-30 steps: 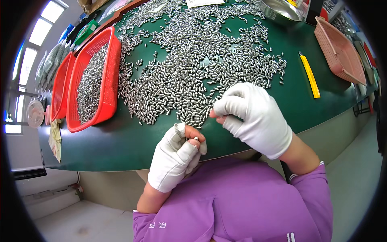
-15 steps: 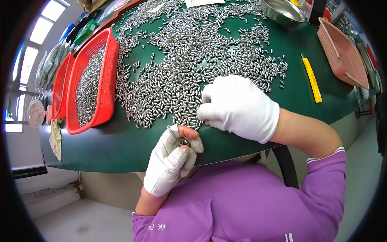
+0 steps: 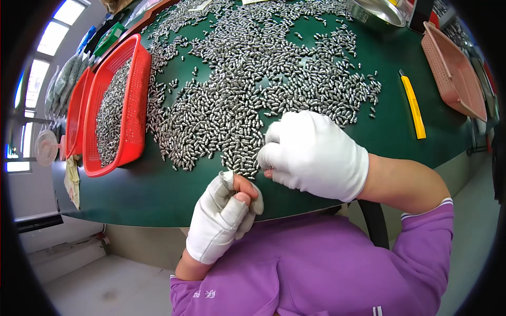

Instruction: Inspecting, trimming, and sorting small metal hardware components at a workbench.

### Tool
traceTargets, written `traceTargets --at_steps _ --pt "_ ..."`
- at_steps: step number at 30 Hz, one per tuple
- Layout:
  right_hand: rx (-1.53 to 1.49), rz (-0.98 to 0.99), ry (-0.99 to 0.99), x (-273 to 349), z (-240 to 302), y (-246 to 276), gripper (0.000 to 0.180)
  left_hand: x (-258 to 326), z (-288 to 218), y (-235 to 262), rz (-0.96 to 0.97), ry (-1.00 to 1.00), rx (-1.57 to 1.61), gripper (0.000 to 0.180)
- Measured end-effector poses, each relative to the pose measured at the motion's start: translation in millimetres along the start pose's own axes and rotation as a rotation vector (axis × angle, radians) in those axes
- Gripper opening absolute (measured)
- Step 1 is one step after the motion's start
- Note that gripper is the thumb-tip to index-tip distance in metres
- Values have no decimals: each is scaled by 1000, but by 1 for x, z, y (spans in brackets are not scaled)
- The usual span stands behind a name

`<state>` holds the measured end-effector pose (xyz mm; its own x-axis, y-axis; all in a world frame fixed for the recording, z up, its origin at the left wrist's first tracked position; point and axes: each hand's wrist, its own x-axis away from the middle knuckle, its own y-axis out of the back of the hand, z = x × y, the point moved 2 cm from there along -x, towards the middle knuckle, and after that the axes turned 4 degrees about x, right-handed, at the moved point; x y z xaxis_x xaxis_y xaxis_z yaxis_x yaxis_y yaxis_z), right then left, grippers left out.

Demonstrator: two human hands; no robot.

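Observation:
Small bullet-shaped metal parts point(image 3: 232, 116) lie in a broad, loose heap over the green tabletop point(image 3: 147, 195). My left hand point(image 3: 216, 224), in a white glove with thumb and forefinger tips bare, is closed at the near edge of the heap. Its thumb and forefinger meet over the metal parts that showed in the palm a moment earlier; they are now hidden. To the right, my gloved right hand point(image 3: 319, 158) is held low by the heap's front edge, back upward. Its fingers are curled together, and whatever is between them is out of sight.
At left stands a red plastic basket point(image 3: 138, 105) filled with similar parts, another red basket point(image 3: 79, 116) beside it. A yellow utility knife point(image 3: 412, 108) lies at right, near a pink basket point(image 3: 456, 79). A metal bowl point(image 3: 377, 13) sits at the back right.
My left thumb and forefinger have closed together, covering the parts seen in the palm. My right hand has shifted slightly down in the picture, fingers still curled.

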<state>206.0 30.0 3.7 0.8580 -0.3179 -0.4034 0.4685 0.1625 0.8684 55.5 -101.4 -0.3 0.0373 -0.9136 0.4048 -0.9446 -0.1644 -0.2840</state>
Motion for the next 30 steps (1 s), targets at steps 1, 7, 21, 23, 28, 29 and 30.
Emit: traceTargets --at_steps 1,7,21,23,28,29,30 --pt "1 -1 1 0 0 0 15 -1 -1 -1 -1 -2 -1 13" --pt "-652 -27 -122 0 -3 4 16 -10 -1 -13 -27 22 63 20" --pt "-249 -131 -137 0 -19 13 12 -10 -3 -6 30 1 66 13" --pt "-191 -81 -116 2 -19 9 9 -10 -4 -6 27 4 50 14" --pt "2 -21 -65 3 -10 10 14 -10 -3 -5 69 -51 85 19" --pt "38 29 -74 3 -9 10 13 -10 -2 -5 67 -51 86 19" --pt "74 79 -83 3 -8 10 13 -10 -2 -5 65 -43 77 19"
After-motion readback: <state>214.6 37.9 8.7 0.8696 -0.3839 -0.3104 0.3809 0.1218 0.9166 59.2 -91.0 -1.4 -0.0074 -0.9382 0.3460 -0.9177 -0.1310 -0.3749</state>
